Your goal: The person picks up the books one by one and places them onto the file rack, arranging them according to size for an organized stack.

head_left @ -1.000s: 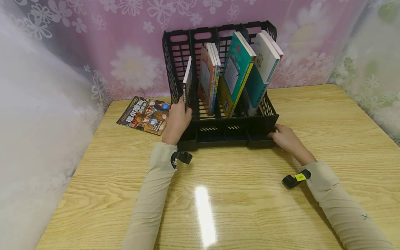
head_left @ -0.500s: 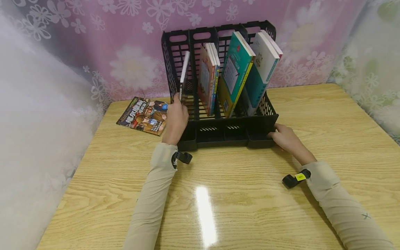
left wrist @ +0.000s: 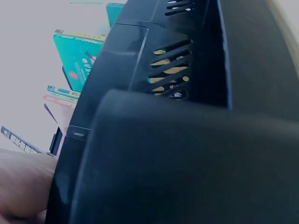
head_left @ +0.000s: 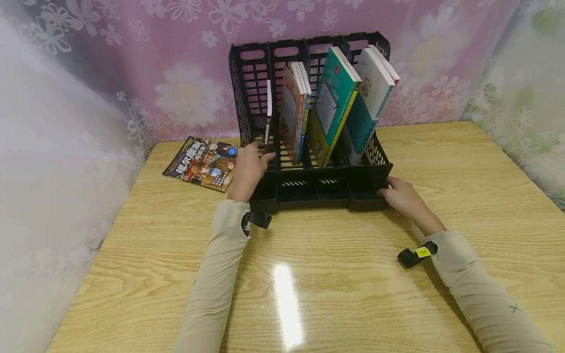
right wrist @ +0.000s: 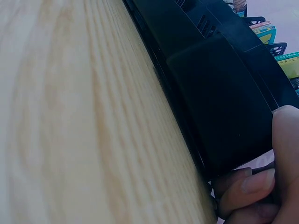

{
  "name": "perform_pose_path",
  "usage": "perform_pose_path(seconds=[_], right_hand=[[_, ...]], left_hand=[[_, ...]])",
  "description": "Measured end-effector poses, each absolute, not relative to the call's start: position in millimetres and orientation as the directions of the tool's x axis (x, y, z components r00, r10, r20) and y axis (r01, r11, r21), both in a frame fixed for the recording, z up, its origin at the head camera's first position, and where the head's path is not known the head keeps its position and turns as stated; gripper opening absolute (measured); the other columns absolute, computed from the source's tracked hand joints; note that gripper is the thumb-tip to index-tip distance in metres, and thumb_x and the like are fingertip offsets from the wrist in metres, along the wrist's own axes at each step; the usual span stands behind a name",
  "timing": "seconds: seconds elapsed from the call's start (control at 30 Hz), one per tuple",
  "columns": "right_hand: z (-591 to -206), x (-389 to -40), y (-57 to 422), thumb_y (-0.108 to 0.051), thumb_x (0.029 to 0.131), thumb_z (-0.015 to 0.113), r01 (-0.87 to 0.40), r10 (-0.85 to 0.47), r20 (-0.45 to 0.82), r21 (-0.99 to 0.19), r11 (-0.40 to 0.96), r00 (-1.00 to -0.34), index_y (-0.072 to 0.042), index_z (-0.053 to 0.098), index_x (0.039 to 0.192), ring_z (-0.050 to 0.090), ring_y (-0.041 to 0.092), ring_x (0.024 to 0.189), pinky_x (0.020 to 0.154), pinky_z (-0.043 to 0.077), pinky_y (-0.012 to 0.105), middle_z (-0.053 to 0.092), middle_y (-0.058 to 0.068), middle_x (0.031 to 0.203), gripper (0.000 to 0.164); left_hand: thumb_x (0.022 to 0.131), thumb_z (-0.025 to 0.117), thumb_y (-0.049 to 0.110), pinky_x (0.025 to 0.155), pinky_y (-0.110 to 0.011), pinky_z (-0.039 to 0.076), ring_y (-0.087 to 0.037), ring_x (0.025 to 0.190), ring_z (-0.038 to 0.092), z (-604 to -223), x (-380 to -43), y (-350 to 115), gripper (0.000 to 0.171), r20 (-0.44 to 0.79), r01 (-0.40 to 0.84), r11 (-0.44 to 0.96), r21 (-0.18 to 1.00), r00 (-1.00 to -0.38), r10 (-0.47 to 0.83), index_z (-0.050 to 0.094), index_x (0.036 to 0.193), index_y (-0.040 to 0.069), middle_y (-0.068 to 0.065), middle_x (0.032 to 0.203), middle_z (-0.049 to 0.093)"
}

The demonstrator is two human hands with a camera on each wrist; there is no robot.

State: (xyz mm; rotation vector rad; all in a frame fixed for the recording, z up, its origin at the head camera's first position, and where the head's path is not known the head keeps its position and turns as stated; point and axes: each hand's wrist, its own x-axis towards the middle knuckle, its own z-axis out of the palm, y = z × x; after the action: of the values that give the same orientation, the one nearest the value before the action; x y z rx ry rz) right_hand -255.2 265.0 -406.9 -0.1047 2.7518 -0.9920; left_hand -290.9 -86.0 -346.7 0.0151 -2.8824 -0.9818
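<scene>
A black plastic book rack [head_left: 313, 201] stands on the wooden table with its front toward me. In its leftmost compartment a thin dark book [head_left: 267, 130] stands nearly upright. My left hand [head_left: 248, 169] reaches over the front wall and pinches this book low at its spine, though the fingertips are mostly hidden. The left wrist view shows only part of that hand [left wrist: 23, 184] beyond the rack's front wall. At the front right corner, my right hand [head_left: 402, 197] grips the rack. In the right wrist view its thumb [right wrist: 286, 135] lies against the side and the other fingers curl below.
The other compartments hold a few slim books [head_left: 296, 113], a green book [head_left: 333, 108] and white-and-teal books [head_left: 370, 103], all leaning. A comic book [head_left: 200, 164] lies flat left of the rack. A floral curtain [head_left: 185, 88] hangs behind the table [head_left: 344, 274].
The thin dark book tipped left with my left hand, then swung back right to nearly upright. My right hand has kept its hold on the rack's corner.
</scene>
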Motion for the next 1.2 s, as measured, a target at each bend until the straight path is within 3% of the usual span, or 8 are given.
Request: perform_pose_path(seconds=[0.17, 0.33, 0.4, 0.47, 0.57, 0.7, 1.1, 1.2], right_hand=[[-408.4, -255.5, 265.2, -0.016, 0.092, 0.044, 0.007, -0.138, -0.177, -0.639, 0.769, -0.974, 0.008, 0.044, 0.126, 0.045, 0.02, 0.039, 0.051, 0.041, 0.034, 0.043, 0.003, 0.051, 0.042], [-407.8, -255.1, 264.7, -0.016, 0.092, 0.044, 0.011, -0.142, -0.183, -0.649, 0.761, -0.973, 0.008, 0.044, 0.126, 0.045, 0.019, 0.039, 0.049, 0.041, 0.034, 0.042, 0.002, 0.051, 0.041], [-407.9, -255.0, 264.8, -0.015, 0.093, 0.044, 0.009, -0.142, -0.18, -0.648, 0.761, -0.973, 0.009, 0.044, 0.127, 0.045, 0.019, 0.039, 0.049, 0.04, 0.034, 0.043, 0.002, 0.052, 0.042], [-408.1, -254.9, 264.9, -0.016, 0.093, 0.044, 0.006, -0.141, -0.176, -0.645, 0.764, -0.974, 0.009, 0.043, 0.128, 0.045, 0.019, 0.039, 0.049, 0.04, 0.034, 0.043, 0.002, 0.052, 0.043], [-408.5, -255.0, 265.2, -0.015, 0.093, 0.045, -0.001, -0.14, -0.167, -0.64, 0.768, -0.976, 0.009, 0.043, 0.129, 0.045, 0.019, 0.039, 0.049, 0.04, 0.034, 0.043, 0.002, 0.052, 0.043], [-408.4, -255.0, 264.5, -0.015, 0.093, 0.045, -0.008, -0.146, -0.162, -0.642, 0.767, -0.976, 0.009, 0.044, 0.127, 0.045, 0.019, 0.039, 0.05, 0.04, 0.034, 0.042, 0.001, 0.051, 0.042], [-409.4, -256.1, 264.9, -0.015, 0.093, 0.045, -0.012, -0.15, -0.162, -0.64, 0.768, -0.975, 0.01, 0.044, 0.126, 0.045, 0.018, 0.038, 0.049, 0.04, 0.033, 0.042, 0.001, 0.05, 0.042], [-409.3, -255.6, 265.1, -0.015, 0.093, 0.045, -0.005, -0.148, -0.167, -0.645, 0.764, -0.975, 0.01, 0.043, 0.128, 0.044, 0.018, 0.038, 0.048, 0.04, 0.033, 0.042, 0.0, 0.05, 0.043]], left_hand=[[0.094, 0.062, 0.036, 0.049, -0.029, 0.035, -0.019, 0.052, 0.047, -346.7, -290.8, -86.6, 0.036, 0.075, -0.005, 0.777, 0.629, -0.995, -0.067, 0.061, 0.105, 0.001, -0.011, 0.071, 0.056], [0.097, 0.059, 0.023, 0.057, -0.031, 0.041, -0.028, 0.073, 0.063, -345.8, -294.9, -90.4, 0.05, 0.031, 0.019, 0.783, 0.622, -1.0, 0.0, 0.046, 0.14, 0.003, -0.022, 0.112, 0.065], [0.096, 0.06, 0.016, 0.064, -0.032, 0.044, -0.03, 0.087, 0.064, -345.8, -295.1, -91.8, 0.05, 0.037, 0.029, 0.779, 0.626, -0.999, 0.007, 0.044, 0.14, 0.001, -0.023, 0.121, 0.06], [0.093, 0.063, 0.012, 0.068, -0.033, 0.044, -0.029, 0.092, 0.061, -346.2, -293.9, -92.2, 0.04, 0.075, 0.049, 0.774, 0.631, -0.997, 0.002, 0.05, 0.129, -0.001, -0.021, 0.115, 0.06], [0.091, 0.068, 0.014, 0.064, -0.033, 0.043, -0.026, 0.077, 0.057, -348.3, -290.2, -91.3, 0.02, 0.157, 0.083, 0.769, 0.633, -0.987, -0.023, 0.055, 0.096, 0.0, -0.014, 0.087, 0.057], [0.091, 0.068, 0.019, 0.053, -0.03, 0.038, -0.02, 0.057, 0.05, -350.6, -286.3, -89.2, 0.025, 0.206, 0.087, 0.785, 0.613, -0.977, -0.053, 0.052, 0.077, 0.007, -0.006, 0.068, 0.05], [0.095, 0.06, 0.017, 0.051, -0.03, 0.038, -0.022, 0.06, 0.052, -350.9, -288.1, -90.6, 0.022, 0.215, 0.075, 0.784, 0.616, -0.974, -0.076, 0.056, 0.079, 0.003, -0.01, 0.07, 0.056], [0.097, 0.056, 0.018, 0.049, -0.032, 0.04, -0.025, 0.061, 0.057, -349.5, -289.5, -89.4, 0.025, 0.164, 0.035, 0.783, 0.621, -0.983, -0.087, 0.059, 0.109, -0.004, -0.017, 0.079, 0.061]])
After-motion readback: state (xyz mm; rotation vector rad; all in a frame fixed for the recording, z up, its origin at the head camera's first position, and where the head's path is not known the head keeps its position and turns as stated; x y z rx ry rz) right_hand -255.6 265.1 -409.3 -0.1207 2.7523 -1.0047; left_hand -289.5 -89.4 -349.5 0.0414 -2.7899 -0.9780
